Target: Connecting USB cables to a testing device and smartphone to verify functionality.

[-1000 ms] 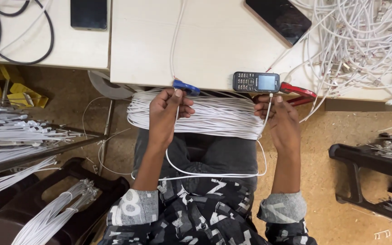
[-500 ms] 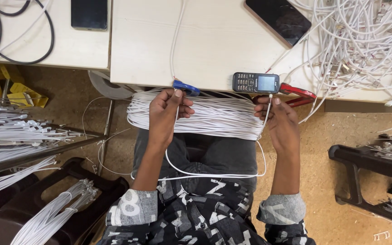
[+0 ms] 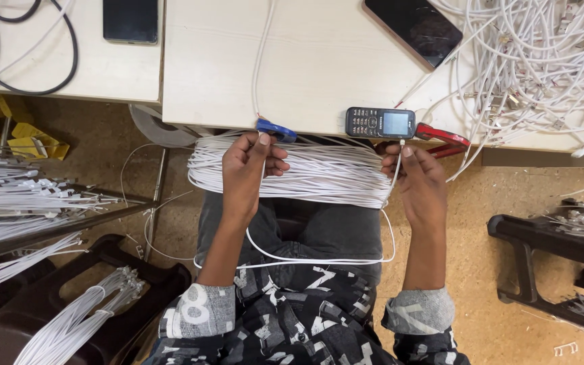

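Across the lap, just below the surface [image 3: 319, 74] edge, a thick bundle of white cables [image 3: 305, 172] lies between the hands: the left hand [image 3: 248, 172] curls over it, the right hand [image 3: 419, 186] pinches one cable.

Light bright, even, from above; no strong direct beam. Pale table top [image 3: 319, 61] looks almost overexposed, little texture there. Soft shadow under table edge, falls on floor [image 3: 481, 223] and lap. Weak glare on dark phone screen [image 3: 417, 27]. Focus sharp in centre, white cable bundle [image 3: 305, 169] strands clear. Slight wide-angle bending at corners. No motion blur seen.
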